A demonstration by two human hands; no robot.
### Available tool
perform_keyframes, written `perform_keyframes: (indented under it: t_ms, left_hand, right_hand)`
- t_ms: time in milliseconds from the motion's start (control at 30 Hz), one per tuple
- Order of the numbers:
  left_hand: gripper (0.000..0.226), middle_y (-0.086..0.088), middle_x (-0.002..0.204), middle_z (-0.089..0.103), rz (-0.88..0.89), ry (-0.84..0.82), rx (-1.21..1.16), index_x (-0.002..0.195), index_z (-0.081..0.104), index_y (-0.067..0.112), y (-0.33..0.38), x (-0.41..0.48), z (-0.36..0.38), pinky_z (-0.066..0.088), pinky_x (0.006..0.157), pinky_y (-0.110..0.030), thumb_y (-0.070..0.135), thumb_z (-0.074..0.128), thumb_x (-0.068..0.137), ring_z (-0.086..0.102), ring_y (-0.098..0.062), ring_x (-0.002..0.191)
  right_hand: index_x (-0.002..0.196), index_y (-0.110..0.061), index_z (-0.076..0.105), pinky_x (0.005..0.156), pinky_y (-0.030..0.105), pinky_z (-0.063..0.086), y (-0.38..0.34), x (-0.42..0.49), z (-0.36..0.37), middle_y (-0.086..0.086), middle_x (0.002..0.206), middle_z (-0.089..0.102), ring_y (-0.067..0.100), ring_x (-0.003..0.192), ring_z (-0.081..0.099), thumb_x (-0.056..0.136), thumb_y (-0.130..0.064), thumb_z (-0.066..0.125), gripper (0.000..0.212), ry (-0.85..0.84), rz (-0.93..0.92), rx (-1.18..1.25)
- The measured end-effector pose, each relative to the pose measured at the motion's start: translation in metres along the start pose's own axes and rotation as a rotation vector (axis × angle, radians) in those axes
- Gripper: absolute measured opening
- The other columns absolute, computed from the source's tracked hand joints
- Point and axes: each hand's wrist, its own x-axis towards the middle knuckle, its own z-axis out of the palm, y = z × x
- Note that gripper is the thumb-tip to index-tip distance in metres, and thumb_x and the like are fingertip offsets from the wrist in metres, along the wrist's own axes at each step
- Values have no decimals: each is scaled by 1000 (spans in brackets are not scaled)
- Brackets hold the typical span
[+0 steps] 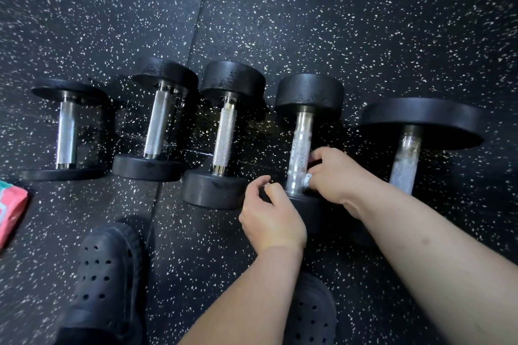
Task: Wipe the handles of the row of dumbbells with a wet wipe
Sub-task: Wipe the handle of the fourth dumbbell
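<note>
Several black dumbbells with knurled chrome handles lie in a row on the speckled rubber floor. My right hand [335, 173] holds a small white wet wipe [307, 179] against the lower part of the fourth dumbbell's handle [300, 148]. My left hand [270, 213] rests on that dumbbell's near weight head [305, 213], fingers curled over its edge. The rightmost dumbbell's handle [406, 159] looks wet and streaked. The three handles to the left [224, 140] [158, 123] [66, 134] look dry.
A pink and teal wipes packet [11, 213] lies at the left edge. My two dark perforated clogs [106, 274] [311, 314] stand on the floor below the row. A seam between floor mats [193, 45] runs diagonally past the dumbbells.
</note>
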Motion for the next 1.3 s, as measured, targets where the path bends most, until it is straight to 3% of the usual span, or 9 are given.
perform_keyframes:
  t_ms: [200, 300, 433, 567, 667, 733, 900, 1100, 1300]
  left_hand:
    - [25, 12, 81, 68, -13, -6, 0, 109, 71, 36, 1, -1, 0, 41, 71, -28, 29, 50, 98, 59, 6, 72]
    - [26, 11, 83, 69, -11, -7, 1, 110, 71, 35, 0, -1, 1, 42, 70, -26, 29, 50, 98, 58, 1, 72]
    - [26, 12, 84, 68, -12, -15, 9, 113, 70, 35, -1, 0, 0, 41, 68, -23, 28, 49, 98, 56, 2, 75]
    - [35, 11, 103, 70, 3, -43, 57, 125, 67, 35, -3, 2, 0, 47, 88, -34, 38, 46, 97, 62, -17, 99]
    - [42, 7, 119, 70, 5, -67, 83, 134, 62, 34, -6, 5, 1, 50, 102, -44, 42, 44, 98, 62, -23, 113]
    - [43, 5, 127, 69, 18, -82, 108, 139, 59, 31, -7, 7, 0, 48, 106, -44, 42, 44, 101, 61, -23, 119]
    - [58, 1, 149, 58, 144, -243, 233, 154, 45, 25, -16, 11, -14, 39, 116, -39, 55, 39, 105, 51, -21, 137]
    - [87, -1, 168, 33, 242, -423, 327, 166, 20, 18, -20, 12, -34, 24, 122, -28, 72, 35, 99, 31, -16, 154]
    - [127, -3, 163, 33, 263, -479, 504, 164, 13, 14, -19, -4, -41, 32, 124, -42, 78, 73, 72, 28, -20, 153]
  right_hand:
    - [119, -22, 62, 93, 49, 61, 10, 2, -11, 5, 87, 81, 28, 92, 77, 85, -9, 83, 42, -20, 8, 138]
    - [110, -24, 64, 87, 42, 60, 8, 3, -5, 0, 86, 80, 21, 89, 75, 83, -12, 82, 35, -4, -27, 33]
    - [95, -17, 65, 72, 40, 54, 1, 2, -1, 9, 88, 79, 25, 78, 65, 82, -5, 71, 19, -5, -48, -107]
    - [102, -26, 58, 80, 37, 58, 2, -14, -10, -8, 90, 78, 16, 91, 72, 82, -16, 83, 34, 41, -73, -168]
    - [96, -30, 59, 74, 22, 53, 6, -33, -6, -14, 86, 76, 0, 82, 69, 84, -23, 86, 31, 144, -200, -216]
    - [86, -32, 62, 76, 25, 56, 6, -38, -2, -14, 84, 73, -2, 75, 68, 83, -23, 87, 27, 215, -311, -266]
    - [83, -32, 70, 73, 39, 57, 1, -32, 1, -14, 86, 60, 8, 75, 65, 81, -26, 87, 19, 240, -576, -479]
    - [89, -30, 73, 55, 34, 49, -14, -20, 0, -5, 86, 54, 20, 69, 58, 96, -38, 70, 11, 357, -799, -902]
    - [125, -56, 66, 72, 32, 43, -32, -16, -16, -13, 112, 68, 20, 107, 67, 103, -58, 50, 27, 10, -726, -1133]
